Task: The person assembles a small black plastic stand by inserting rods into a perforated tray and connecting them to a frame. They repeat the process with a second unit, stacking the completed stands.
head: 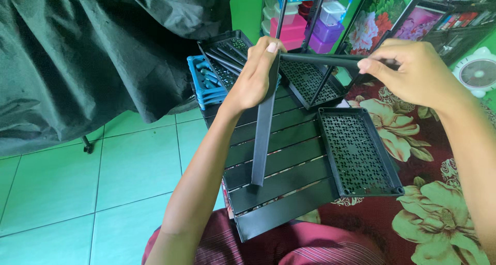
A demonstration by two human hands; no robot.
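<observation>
Left hand (256,76) is closed around the top of a flat black slat (263,135), thumb up; the slat hangs nearly upright, its lower end resting on the black slatted panel (281,179) that lies across the lap; right hand (416,71) is pinched shut on a long black bar (318,61), which runs level from that hand to the top of the slat, where the two ends meet at the left hand.

A perforated black tray (359,154) lies flat at the right edge of the slatted panel, partly over the red floral mat (418,192); a second perforated black tray (310,81) stands tilted behind it, under the bar; a third black tray (227,50), holding loose rods, leans over a stack of blue trays (204,81) left of the left hand.

Behind: stacked plastic boxes, one pink (289,29), one purple (325,32), one clear-lidded (333,9); a floral panel with pink and red blooms (374,17) against the green wall; a white fan (478,71) at the right edge; dark cloth (88,53) drapes over the upper left; green floor tiles (88,187) below.
</observation>
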